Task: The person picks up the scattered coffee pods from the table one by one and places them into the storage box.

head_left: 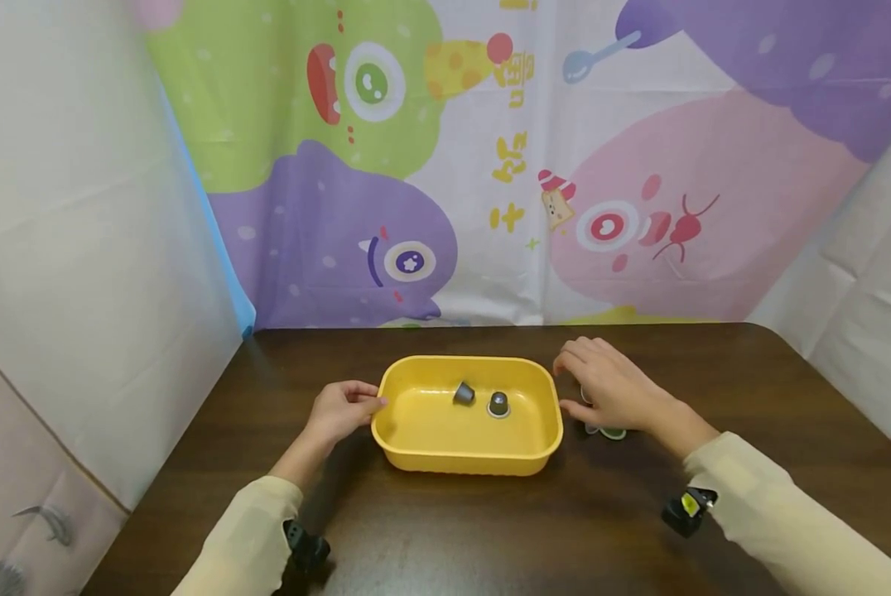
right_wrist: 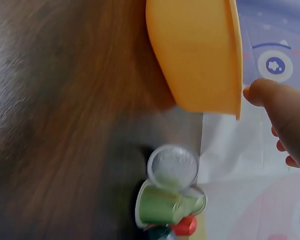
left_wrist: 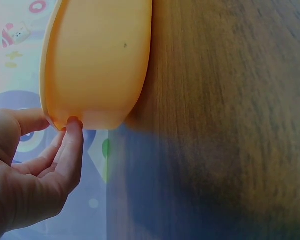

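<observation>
A yellow plastic basin (head_left: pixel 434 432) stands on the table with two dark grey coffee capsules inside. One capsule (head_left: pixel 464 393) lies on its side; the other capsule (head_left: pixel 498 404) rests rim-down. My left hand (head_left: pixel 341 410) pinches the basin's left end, thumb at the rim and fingertips against the outer wall, as the left wrist view shows. At the other end my right hand (head_left: pixel 613 385) hovers with loosely bent fingers and nothing held, its thumb (right_wrist: pixel 270 95) close beside the rim. Below this hand sits a cluster of capsules, among them a green capsule (right_wrist: pixel 160 204), partly hidden in the head view.
Beside the green capsule are a silvery round capsule (right_wrist: pixel 173 167) and a red one (right_wrist: pixel 185 226). The dark wooden table (head_left: pixel 445 538) ends at a cartoon-printed curtain (head_left: pixel 490 273). Pale cloth (head_left: pixel 80 248) hangs on the left side.
</observation>
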### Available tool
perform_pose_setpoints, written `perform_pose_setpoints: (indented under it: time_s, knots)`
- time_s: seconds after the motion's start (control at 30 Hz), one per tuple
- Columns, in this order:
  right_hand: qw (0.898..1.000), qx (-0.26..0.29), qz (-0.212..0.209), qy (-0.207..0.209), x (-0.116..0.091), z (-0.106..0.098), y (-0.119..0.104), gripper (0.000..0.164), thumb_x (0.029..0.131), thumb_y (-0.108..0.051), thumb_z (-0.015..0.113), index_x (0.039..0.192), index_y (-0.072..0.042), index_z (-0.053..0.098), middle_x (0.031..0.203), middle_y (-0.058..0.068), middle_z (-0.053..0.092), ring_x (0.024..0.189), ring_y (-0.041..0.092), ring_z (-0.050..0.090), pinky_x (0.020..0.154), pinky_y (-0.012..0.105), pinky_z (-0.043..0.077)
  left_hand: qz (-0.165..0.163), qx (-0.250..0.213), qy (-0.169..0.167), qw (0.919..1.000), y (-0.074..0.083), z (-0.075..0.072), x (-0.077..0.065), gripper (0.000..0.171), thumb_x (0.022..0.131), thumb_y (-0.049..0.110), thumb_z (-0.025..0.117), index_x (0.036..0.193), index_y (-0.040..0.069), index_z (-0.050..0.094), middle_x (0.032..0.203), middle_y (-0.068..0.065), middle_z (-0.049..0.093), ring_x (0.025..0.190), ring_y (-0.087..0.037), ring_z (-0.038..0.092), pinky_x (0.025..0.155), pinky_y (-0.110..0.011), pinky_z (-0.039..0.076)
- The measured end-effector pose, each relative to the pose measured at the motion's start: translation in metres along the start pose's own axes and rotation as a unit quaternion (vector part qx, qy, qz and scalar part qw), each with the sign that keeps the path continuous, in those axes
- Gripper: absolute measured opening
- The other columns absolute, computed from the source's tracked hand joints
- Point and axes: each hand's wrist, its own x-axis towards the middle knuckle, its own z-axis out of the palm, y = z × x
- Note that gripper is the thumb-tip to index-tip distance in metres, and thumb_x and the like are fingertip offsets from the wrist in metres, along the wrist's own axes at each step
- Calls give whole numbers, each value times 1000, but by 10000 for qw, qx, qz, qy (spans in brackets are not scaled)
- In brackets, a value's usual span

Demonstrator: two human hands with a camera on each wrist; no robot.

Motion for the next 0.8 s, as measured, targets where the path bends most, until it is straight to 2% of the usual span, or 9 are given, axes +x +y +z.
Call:
perform_pose_setpoints:
  time_s: [0.13,0.37,0.57,0.8]
  knots:
    - [9999,-65,-95,72,-9,1,7,38,71,-30,78,97,-9,59,91,2,56,84,16,46,74,33,39,24,-13,-7,10000,-1,0,1,29,86,15,71,106,-5,66,97,-16,68,69,-8,63,76,-33,60]
    - [9998,-82,-126,133,-23,4,16,37,68,-29,77,94,-10,58,89,0,55,83,15,48,73,33,40,81,23,16,10000,1,-1,1,29,86,16,70,106,-5,65,99,-17,68,69,-8,62,75,-32,60]
    - [9999,-3,-98,-23,-33,8,16,41,66,-27,80,96,-10,59,87,-2,54,83,14,48,73,32,40,66,-4,-34,10000,0,-1,0,30,86,16,70,107,-5,65,99,-17,69,70,-8,63,74,-31,60]
    - [9994,-17,-73,-337,-42,19,16,39,68,-29,79,98,-11,60,93,1,59,86,15,51,75,34,42,39,-4,-16,10000,0,0,0,30,86,17,71,106,-4,66,97,-16,68,67,-7,62,74,-31,60]
